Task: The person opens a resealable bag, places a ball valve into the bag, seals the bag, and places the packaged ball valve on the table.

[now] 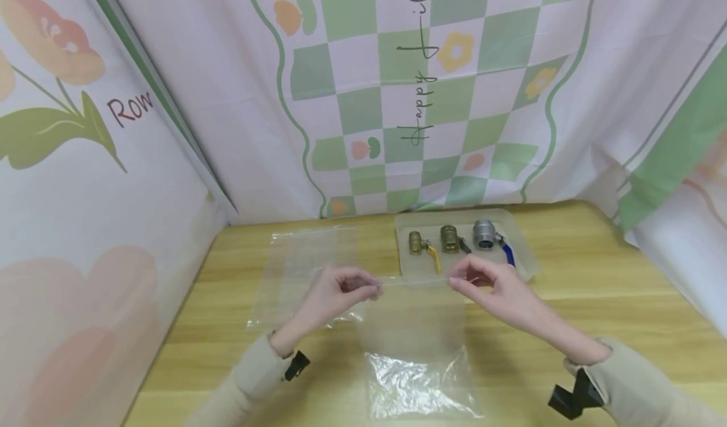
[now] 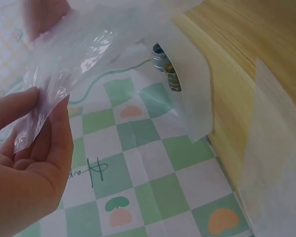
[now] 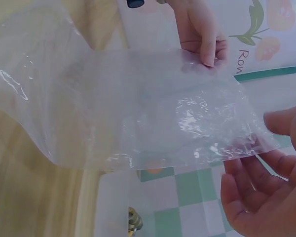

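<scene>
A clear plastic bag [image 1: 417, 332] hangs upright between my two hands in the head view, its lower part shiny and creased. My left hand [image 1: 343, 291] pinches the bag's upper left corner between thumb and fingers; the left wrist view shows the bag [image 2: 47, 94] gathered in that grip. At the upper right corner my right hand [image 1: 496, 288] holds the bag's edge. The right wrist view has the bag [image 3: 153, 108] spread from hand to hand, with the right fingers [image 3: 261, 175] partly behind it and the thumb tip a little apart.
Behind the hands, a translucent tray [image 1: 525, 260] holds a brass ball valve [image 1: 415, 243] with a yellow handle, another brass valve [image 1: 449, 238] with a dark handle, and a silver valve [image 1: 484, 233] with a blue handle. Flat clear bags [image 1: 284, 282] lie left on the wooden table [image 1: 596, 288].
</scene>
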`<act>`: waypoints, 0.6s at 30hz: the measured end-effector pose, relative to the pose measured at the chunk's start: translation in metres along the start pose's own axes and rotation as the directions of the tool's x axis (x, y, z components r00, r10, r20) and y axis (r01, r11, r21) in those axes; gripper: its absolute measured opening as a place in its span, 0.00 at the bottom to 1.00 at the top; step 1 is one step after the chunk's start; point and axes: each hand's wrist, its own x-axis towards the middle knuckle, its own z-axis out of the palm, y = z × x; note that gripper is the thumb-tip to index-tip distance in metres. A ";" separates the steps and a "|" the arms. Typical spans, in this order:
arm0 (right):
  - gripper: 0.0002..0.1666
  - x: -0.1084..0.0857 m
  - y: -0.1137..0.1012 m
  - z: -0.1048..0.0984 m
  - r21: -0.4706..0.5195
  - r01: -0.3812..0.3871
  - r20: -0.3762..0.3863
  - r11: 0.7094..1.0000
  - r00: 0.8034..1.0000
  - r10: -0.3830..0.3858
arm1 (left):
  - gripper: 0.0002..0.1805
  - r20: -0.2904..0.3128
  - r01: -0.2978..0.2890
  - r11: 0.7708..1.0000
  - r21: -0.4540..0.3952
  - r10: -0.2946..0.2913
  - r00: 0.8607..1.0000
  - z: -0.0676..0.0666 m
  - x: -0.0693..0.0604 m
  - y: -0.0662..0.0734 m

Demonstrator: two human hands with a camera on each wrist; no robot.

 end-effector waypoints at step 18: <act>0.06 0.006 -0.003 0.002 -0.057 0.141 0.122 0.988 0.984 -0.133 | 0.07 -0.049 -0.133 0.971 0.198 0.145 0.988 0.014 -0.011 -0.002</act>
